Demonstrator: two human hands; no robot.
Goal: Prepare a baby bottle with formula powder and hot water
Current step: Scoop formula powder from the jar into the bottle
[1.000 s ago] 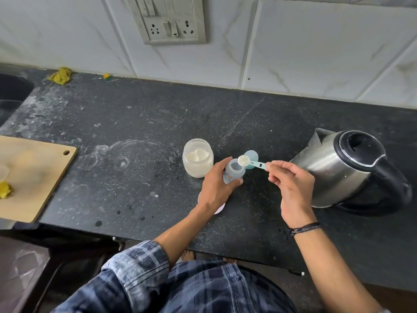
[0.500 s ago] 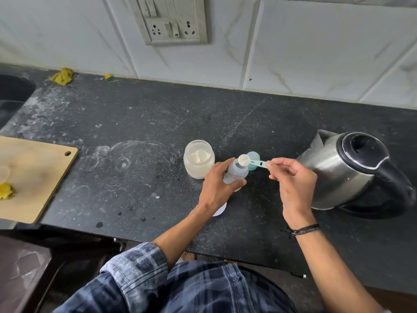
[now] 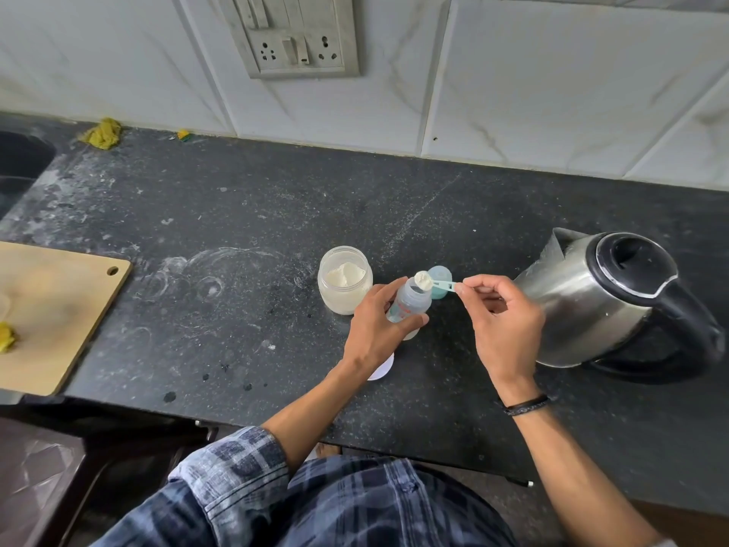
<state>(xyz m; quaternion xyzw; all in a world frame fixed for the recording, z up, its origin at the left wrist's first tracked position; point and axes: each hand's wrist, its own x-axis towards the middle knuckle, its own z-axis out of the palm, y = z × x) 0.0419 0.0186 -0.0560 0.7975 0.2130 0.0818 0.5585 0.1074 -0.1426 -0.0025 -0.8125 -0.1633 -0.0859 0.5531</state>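
Note:
My left hand (image 3: 376,329) grips a small clear baby bottle (image 3: 412,302), tilted to the right above the black counter. Between thumb and fingers my right hand (image 3: 501,321) pinches the handle of a pale blue scoop (image 3: 432,283). Its bowl is heaped with white powder and tipped at the bottle's open mouth. An open jar of formula powder (image 3: 344,280) stands just left of the bottle. The blue bottle cap (image 3: 441,281) sits behind the scoop. A steel kettle (image 3: 607,298) with a black lid and handle stands to the right.
A white lid (image 3: 382,371) lies on the counter under my left wrist. A wooden cutting board (image 3: 51,309) is at the left edge, with a sink (image 3: 19,163) at far left. Yellow scraps (image 3: 101,133) lie by the tiled wall, below a switch panel (image 3: 292,33).
My left hand has lifted and tilted the bottle toward the scoop. The scoop has tipped over the bottle's mouth.

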